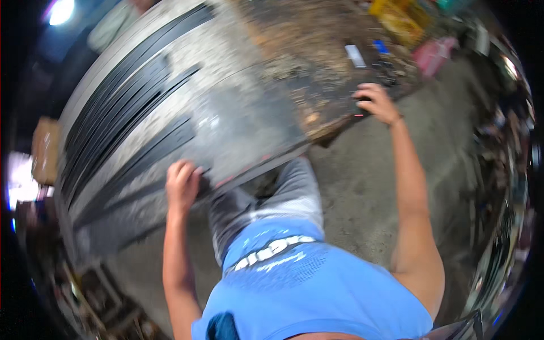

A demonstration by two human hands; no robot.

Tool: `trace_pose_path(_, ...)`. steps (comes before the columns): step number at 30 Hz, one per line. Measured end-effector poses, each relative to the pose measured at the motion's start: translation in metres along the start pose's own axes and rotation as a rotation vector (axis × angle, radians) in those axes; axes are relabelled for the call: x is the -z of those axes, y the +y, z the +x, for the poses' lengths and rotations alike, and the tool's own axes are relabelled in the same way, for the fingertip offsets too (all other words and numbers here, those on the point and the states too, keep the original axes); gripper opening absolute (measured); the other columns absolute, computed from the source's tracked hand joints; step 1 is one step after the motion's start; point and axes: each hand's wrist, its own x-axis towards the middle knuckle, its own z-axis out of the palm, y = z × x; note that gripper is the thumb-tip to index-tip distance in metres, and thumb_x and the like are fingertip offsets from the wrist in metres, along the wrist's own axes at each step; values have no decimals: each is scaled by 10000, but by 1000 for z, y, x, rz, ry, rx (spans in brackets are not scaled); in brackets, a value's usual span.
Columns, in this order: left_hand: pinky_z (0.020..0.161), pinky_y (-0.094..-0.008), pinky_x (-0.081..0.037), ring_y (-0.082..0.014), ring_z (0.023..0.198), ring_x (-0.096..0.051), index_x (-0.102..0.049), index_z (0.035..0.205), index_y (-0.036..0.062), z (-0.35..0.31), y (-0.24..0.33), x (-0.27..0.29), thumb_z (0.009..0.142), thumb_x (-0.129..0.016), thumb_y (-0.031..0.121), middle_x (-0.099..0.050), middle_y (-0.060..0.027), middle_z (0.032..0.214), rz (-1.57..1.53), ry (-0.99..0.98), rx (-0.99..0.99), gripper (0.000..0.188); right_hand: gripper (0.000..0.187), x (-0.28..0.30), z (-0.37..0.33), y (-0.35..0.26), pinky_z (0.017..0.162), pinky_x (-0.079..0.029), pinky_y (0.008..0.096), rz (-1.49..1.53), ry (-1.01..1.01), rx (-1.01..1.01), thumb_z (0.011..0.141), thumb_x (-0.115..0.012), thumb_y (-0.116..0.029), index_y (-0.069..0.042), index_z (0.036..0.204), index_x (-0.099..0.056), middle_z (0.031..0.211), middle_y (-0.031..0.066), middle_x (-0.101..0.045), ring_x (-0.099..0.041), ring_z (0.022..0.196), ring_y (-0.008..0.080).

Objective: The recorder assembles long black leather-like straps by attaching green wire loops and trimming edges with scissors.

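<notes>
My left hand (pixel 183 180) is at the near edge of the grey metal-topped table (pixel 243 122), its fingers curled together. A dark shape (pixel 204 184) shows beside its fingertips, too blurred to name. Out to the right, my right hand (pixel 378 103) is above the dark, worn end of the tabletop. Its fingers and thumb are bent around a small dark thing (pixel 359 107) with red and green specks, which I cannot make out. Long flat black strips (pixel 127 105) lie side by side across the left part of the table, and a shorter dark strip (pixel 170 133) lies nearer my left hand.
A small white block (pixel 355 56) and a blue piece (pixel 381 46) sit at the table's right end. Beyond are a yellow crate (pixel 401 21) and a pink bag (pixel 433 55). At far left stands a cardboard box (pixel 45 150). Grey floor (pixel 362 187) runs along the right.
</notes>
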Motion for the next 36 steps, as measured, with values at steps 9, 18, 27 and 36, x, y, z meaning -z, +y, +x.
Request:
trace_pose_path(9,787,-385,-481,-277,918,-567,-666,1056,146,9,0,-3,798,-730,211,-599,-75,985,58,-183,-91,273,79,-5,-17,15,846,-461,284,384,180,-312,911,-617,-102,-31,947,-613,988,40,-611,-591,940,154)
trace_pose_path(18,778,-381,-475,-271,895,-562,-652,1046,124,10,-21,-12,765,-765,273,-570,-74,940,-80,-208,-48,338,73,-64,-170,-18,652,-502,319,1032,834,-866,975,-512,-74,-49,1037,-541,728,12,-449,-478,622,140)
trace_pose_path(27,714,-391,-499,-288,829,-587,-630,984,87,13,-16,-32,708,-812,277,-575,-94,951,-178,-10,-132,381,226,-194,-340,-73,629,-501,345,882,866,-1513,953,-537,-210,-124,1160,-567,895,86,-632,-633,769,216)
trace_pose_path(36,640,-369,-509,-258,749,-586,-643,1113,144,28,0,-32,681,-830,200,-541,-77,881,-161,-153,-127,474,291,-135,-319,-73,676,-498,331,630,1020,-1417,982,-532,-294,-32,1092,-592,930,87,-645,-626,805,195)
